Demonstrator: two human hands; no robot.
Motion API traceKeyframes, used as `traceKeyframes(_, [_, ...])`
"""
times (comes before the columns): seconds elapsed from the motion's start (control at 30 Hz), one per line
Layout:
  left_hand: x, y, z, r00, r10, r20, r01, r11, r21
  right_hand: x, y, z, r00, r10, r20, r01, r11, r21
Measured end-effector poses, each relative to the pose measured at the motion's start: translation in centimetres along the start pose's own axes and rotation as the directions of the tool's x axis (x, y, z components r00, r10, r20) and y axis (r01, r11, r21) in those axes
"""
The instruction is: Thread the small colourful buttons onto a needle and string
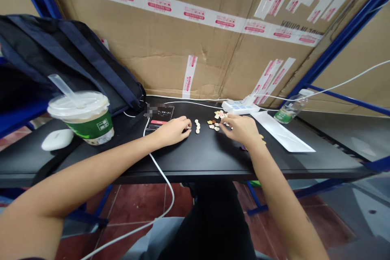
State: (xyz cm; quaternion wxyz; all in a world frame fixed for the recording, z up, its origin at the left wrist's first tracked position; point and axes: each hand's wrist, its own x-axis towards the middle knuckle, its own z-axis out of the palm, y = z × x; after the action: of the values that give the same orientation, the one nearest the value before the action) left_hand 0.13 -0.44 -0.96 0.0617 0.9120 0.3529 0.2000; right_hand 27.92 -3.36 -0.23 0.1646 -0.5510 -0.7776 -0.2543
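My left hand point(175, 132) rests on the black table with its fingers curled in a pinch. A small pale button point(189, 127) shows at its fingertips. Just right of it, several pale round buttons point(198, 126) lie in a short column. My right hand point(242, 128) is bent over a loose heap of small buttons point(219, 114), its thumb and fingers drawn together among them. What those fingers hold, if anything, is hidden. Brown and pale buttons point(213, 127) lie left of its fingertips. Purple buttons point(243, 148) show partly below the right wrist.
A phone point(160, 117) with a running timer lies beyond my left hand. Left stand a lidded drink cup point(89, 120), a white earbud case point(57, 140) and a backpack point(91, 57). Rightward are a power strip point(239, 106), a white tray-like strip point(283, 132) and a bottle point(291, 109). A white cable point(166, 178) hangs over the edge.
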Motion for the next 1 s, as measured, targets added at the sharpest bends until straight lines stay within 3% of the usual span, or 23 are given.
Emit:
traceKeyframes(0.17, [-0.1, 0.2, 0.0, 0.999, 0.041, -0.016, -0.042, 0.999, -0.032, 0.1, -0.1, 0.1, 0.999, 0.001, 0.039, -0.001, 1.000, -0.015])
traceKeyframes(0.37, [-0.1, 0.5, 0.0, 0.957, 0.289, 0.003, -0.288, 0.955, -0.078, 0.0, -0.3, 0.0, 1.000, -0.025, 0.013, 0.025, 1.000, 0.007])
traceKeyframes(0.73, [-0.3, 0.6, 0.0, 0.973, 0.208, 0.097, -0.208, 0.978, -0.010, 0.0, -0.3, -0.4, 0.999, -0.045, 0.004, 0.044, 0.997, 0.056])
traceKeyframes(0.87, [-0.3, 0.7, -0.1, 0.977, 0.210, 0.043, -0.209, 0.978, -0.015, 0.0, -0.5, -0.3, 0.994, -0.113, 0.000, 0.112, 0.985, 0.130])
traceKeyframes(1.0, [-0.1, 0.7, -0.2, 0.990, 0.140, -0.015, -0.140, 0.988, -0.067, 0.2, -1.5, -0.5, 0.970, -0.242, -0.009, 0.237, 0.941, 0.242])
